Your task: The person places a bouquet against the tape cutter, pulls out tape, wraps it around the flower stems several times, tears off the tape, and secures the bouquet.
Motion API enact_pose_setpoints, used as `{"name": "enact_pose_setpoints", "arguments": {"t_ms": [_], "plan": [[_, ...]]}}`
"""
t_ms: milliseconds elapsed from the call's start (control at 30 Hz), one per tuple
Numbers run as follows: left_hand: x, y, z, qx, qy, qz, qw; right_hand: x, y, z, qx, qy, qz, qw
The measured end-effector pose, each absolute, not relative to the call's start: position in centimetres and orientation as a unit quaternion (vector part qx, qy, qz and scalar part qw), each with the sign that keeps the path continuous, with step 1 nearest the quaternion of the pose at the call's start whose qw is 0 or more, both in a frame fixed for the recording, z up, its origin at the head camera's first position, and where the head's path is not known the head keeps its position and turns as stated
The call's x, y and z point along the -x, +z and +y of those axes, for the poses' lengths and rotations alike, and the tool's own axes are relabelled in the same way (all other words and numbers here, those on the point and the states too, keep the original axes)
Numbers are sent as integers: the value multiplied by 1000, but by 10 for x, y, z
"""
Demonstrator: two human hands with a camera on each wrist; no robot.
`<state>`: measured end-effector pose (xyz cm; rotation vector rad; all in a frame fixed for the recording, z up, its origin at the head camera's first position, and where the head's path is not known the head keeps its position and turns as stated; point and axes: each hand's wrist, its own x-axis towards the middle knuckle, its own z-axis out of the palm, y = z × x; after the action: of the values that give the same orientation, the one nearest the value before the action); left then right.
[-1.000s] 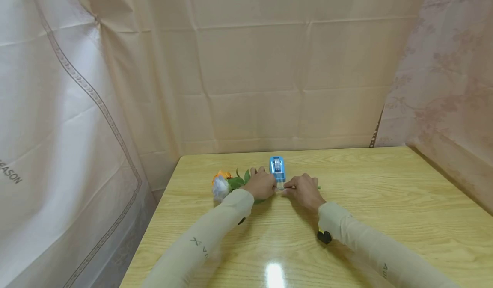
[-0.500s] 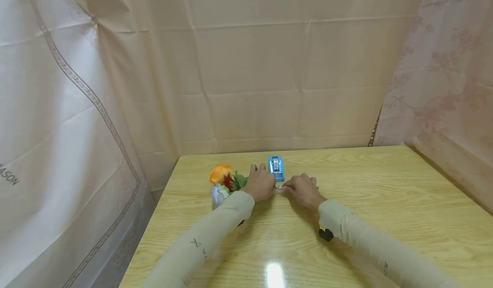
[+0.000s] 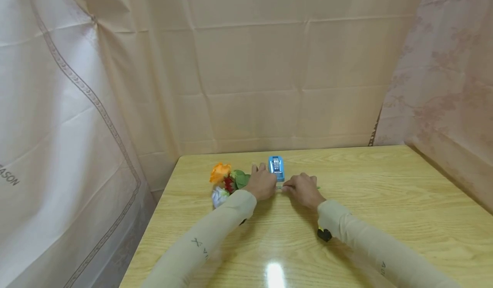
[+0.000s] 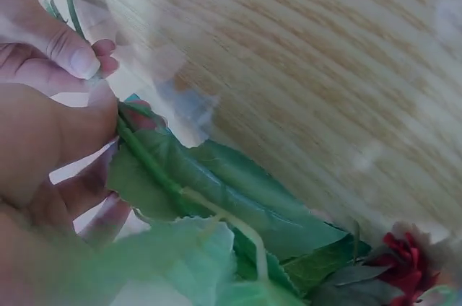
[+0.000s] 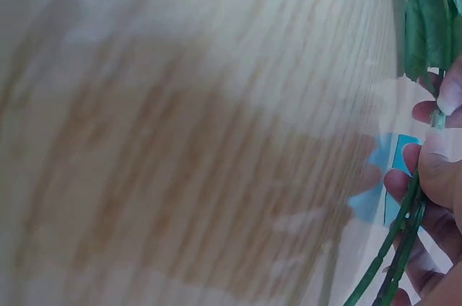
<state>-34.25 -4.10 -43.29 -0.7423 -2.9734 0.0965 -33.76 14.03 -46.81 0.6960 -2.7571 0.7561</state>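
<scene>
A bunch of flowers lies sideways low over the table, with an orange bloom (image 3: 220, 173), a red bloom (image 3: 229, 184), a white bloom (image 3: 219, 197) and green leaves (image 3: 241, 179). My left hand (image 3: 262, 184) pinches the green stems (image 4: 144, 153) just below the leaves. Right beside it, my right hand (image 3: 306, 189) pinches the same stems between thumb and fingers; the lower stem ends (image 5: 398, 248) stick out past it. Between the two thumbs, shiny clear tape (image 5: 437, 119) shows on the stems. Just behind my hands stands a blue tape dispenser (image 3: 276, 170).
The wooden table (image 3: 385, 206) has its back edge close behind the dispenser. A beige cloth (image 3: 246, 87) hangs behind it, with pale cloths at both sides. Black-and-yellow gear (image 3: 324, 235) shows under my right wrist.
The tape strip that stretched from the dispenser to the stems no longer shows there. The bunch has turned, bringing the orange and red blooms into fuller view. Both hands stay nearly in place.
</scene>
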Motion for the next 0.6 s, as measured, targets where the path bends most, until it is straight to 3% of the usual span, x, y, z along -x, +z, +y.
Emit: {"name": "enact_pose_setpoints", "arguments": {"t_ms": [267,600], "plan": [[346,-436,-39,239,54,-969,44,339,-468,140,-225,257,-936,81],[343,-436,-37,244,83,-962,94,340,-460,138,-235,238,-941,50]]}}
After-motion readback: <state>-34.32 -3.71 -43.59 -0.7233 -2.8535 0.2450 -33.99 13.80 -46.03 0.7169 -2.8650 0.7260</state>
